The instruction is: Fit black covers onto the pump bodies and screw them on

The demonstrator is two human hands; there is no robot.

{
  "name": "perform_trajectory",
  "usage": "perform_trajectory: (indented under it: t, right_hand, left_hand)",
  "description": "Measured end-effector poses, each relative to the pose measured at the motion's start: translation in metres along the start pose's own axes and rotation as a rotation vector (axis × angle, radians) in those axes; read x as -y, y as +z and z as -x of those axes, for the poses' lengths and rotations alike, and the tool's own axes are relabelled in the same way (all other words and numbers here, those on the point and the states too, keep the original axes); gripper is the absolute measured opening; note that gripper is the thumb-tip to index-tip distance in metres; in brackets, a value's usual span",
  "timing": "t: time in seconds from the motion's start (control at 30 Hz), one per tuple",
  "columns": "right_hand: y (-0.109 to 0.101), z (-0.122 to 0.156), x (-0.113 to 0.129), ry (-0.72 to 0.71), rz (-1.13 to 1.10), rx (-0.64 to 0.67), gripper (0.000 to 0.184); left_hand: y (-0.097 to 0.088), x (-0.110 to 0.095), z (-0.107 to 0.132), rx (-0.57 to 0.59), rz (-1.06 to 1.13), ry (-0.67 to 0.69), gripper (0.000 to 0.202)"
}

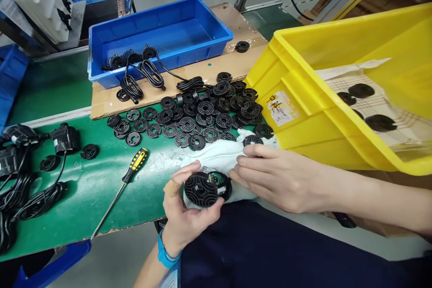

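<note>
My left hand [189,211], with a blue band at the wrist, grips a round black disc with a maze-like grooved face [201,190] between thumb and fingers. Right behind it shows an open round black housing [222,185] with a green circuit board inside. My right hand [270,171] is closed, its curled fingertips beside the housing; what lies under them is hidden. Another grooved black disc [253,140] touches its upper edge. Under both hands lies a crumpled white cloth-like sheet [216,152]. Beyond it is a heap of similar black discs [205,119].
On the right stands a yellow bin [293,81] with several discs inside. A blue tray [162,54] holding coiled black cables sits on cardboard [101,103]. A screwdriver [137,162] lies on the green table [84,202]. Black pumps with cables [65,138] are at left.
</note>
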State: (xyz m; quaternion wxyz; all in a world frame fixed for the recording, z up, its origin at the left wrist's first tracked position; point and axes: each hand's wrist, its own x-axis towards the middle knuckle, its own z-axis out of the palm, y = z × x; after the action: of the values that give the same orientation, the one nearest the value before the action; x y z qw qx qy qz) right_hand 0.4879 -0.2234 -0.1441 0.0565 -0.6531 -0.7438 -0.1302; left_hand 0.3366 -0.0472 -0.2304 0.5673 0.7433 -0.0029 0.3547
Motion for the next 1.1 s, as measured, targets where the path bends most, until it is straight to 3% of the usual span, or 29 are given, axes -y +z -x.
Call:
perform_trajectory:
  t: [0.07, 0.2, 0.3, 0.47, 0.67, 1.1]
  right_hand:
    - [-0.001, -0.002, -0.003, -0.05, 0.021, -0.044, 0.047]
    - [-0.002, -0.003, -0.011, -0.049, 0.027, -0.051, 0.048]
    - [-0.002, -0.002, -0.014, -0.043, 0.028, -0.048, 0.045]
    - [-0.003, -0.001, -0.014, -0.039, 0.035, -0.053, 0.044]
    - [-0.002, 0.001, -0.012, -0.039, 0.068, -0.045, 0.037]
    - [-0.001, 0.003, 0.001, -0.015, 0.153, -0.053, 0.034]
  left_hand:
    - [0.002, 0.01, 0.008, -0.029, 0.037, 0.009, 0.064]
    - [0.012, 0.028, 0.023, 0.02, 0.113, -0.071, 0.064]
    - [0.02, 0.034, 0.027, -0.003, 0.119, -0.038, 0.068]
    - [0.026, 0.033, 0.022, -0.041, 0.045, 0.112, 0.07]
    - [0.028, 0.031, 0.021, -0.063, -0.005, 0.199, 0.076]
    - [0.025, 0.014, 0.015, -0.074, -0.197, 0.225, 0.073]
